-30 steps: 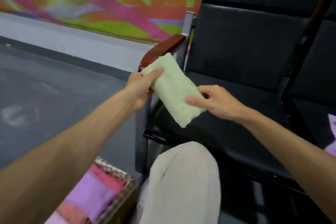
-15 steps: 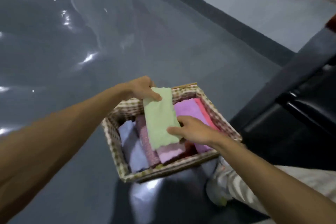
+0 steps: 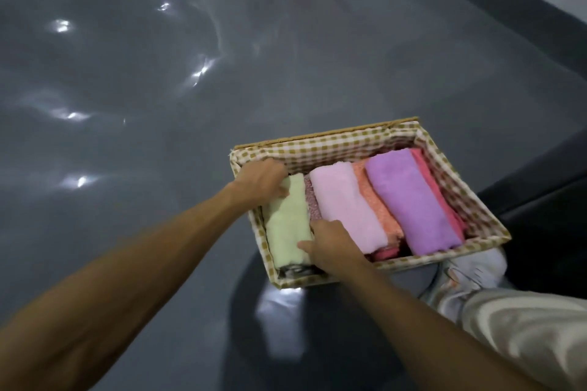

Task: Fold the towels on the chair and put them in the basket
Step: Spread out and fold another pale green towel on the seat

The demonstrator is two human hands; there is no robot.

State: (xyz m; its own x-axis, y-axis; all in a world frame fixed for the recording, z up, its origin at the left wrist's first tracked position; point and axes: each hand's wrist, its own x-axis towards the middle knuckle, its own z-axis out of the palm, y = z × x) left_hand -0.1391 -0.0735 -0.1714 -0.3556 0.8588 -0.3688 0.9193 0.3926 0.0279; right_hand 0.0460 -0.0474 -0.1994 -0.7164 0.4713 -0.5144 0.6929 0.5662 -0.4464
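Green towel (image 3: 287, 222) | your left hand (image 3: 262, 181) grips far end, right hand (image 3: 333, 241) pinches near end | seat it flat against basket (image 3: 327, 138) wall before you let go.

A glossy grey floor (image 3: 127, 232) is bordered by a dark strip (image 3: 524, 9). A pale shoe (image 3: 476, 273) is set on it.

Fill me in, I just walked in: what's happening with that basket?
A person has both hands on a folded green towel at the left end of a lined basket on the floor. The left hand holds its far end, the right hand its near end. A pink towel and a purple towel lie folded alongside.
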